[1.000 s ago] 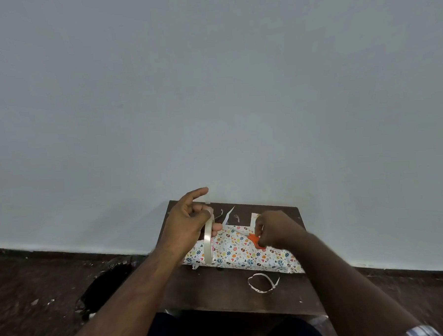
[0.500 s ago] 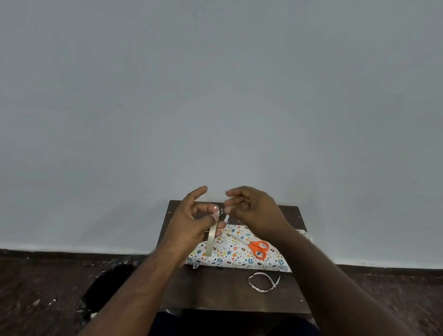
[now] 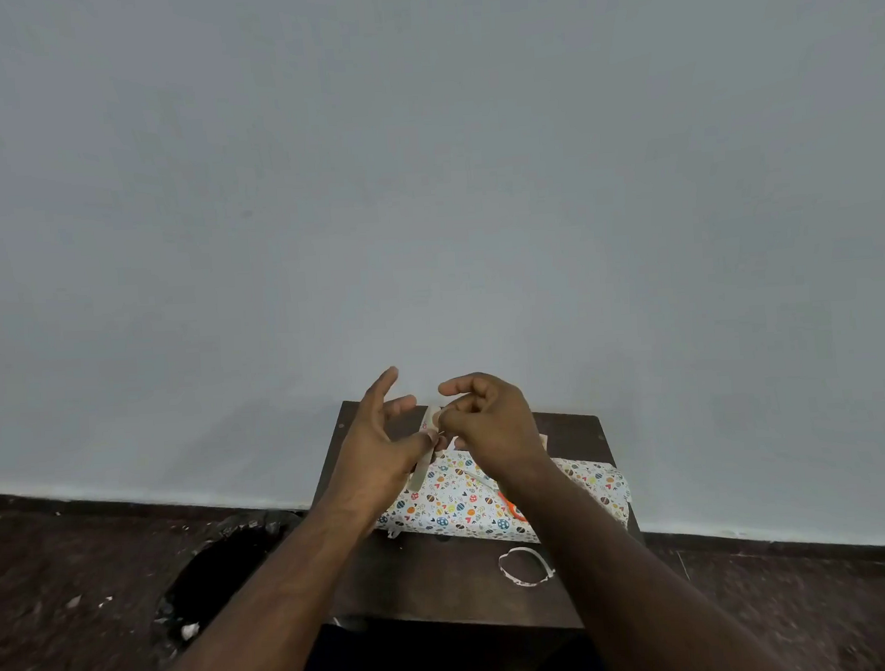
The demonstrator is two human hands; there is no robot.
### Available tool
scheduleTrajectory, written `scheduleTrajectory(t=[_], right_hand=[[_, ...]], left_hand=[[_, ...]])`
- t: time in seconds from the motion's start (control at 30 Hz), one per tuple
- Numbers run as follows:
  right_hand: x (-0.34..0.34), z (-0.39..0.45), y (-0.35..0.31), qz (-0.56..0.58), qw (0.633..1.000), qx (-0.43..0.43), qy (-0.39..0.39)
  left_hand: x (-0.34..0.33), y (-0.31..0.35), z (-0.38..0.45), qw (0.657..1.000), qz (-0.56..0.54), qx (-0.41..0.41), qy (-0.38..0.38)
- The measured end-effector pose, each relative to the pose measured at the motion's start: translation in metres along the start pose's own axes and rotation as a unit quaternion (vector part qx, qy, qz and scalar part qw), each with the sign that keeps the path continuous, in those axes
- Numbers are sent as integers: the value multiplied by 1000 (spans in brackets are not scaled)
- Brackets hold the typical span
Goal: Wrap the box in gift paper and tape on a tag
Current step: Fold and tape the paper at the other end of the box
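We face a plain pale grey-blue wall [image 3: 421,157], evenly lit, filling most of the view. Against its foot stands a small dark brown table [image 3: 443,586]. A dark skirting strip [image 3: 131,503] runs along the wall's base either side of the table, above a dark speckled floor [image 3: 59,586]. Left of the table lies a black heap [image 3: 211,568].

Two hands [image 3: 379,441] [image 3: 491,425] — one wrapped box [image 3: 464,503], one tape roll [image 3: 422,464], one scissors [image 3: 513,508], one table [image 3: 443,586].
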State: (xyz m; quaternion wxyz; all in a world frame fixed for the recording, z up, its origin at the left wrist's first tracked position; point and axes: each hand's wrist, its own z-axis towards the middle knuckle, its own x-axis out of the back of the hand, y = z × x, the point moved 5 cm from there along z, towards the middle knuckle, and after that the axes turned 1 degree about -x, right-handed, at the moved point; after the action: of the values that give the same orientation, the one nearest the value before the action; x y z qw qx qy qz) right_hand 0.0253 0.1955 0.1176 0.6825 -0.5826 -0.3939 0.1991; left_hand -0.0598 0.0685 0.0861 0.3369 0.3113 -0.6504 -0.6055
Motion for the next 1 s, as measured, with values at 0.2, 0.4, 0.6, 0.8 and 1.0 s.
scheduleTrajectory(t=[0.2,0.4,0.6,0.8,1.0], right_hand=[[-8,-4,11,112,993,-46,-9],[-16,-10,19,238,965,-114,10],[-22,-18,36,214,966,-135,51],[-19,-24,42,-113,993,-17,-23],[0,-28,51,-260,965,23,-37]], left_hand=[[1,-9,1,998,-47,49,20],[4,-16,3,982,-159,79,61],[3,-15,-1,959,-254,89,88],[4,-12,-6,943,-302,105,88],[-9,-27,-9,945,-279,167,37]])
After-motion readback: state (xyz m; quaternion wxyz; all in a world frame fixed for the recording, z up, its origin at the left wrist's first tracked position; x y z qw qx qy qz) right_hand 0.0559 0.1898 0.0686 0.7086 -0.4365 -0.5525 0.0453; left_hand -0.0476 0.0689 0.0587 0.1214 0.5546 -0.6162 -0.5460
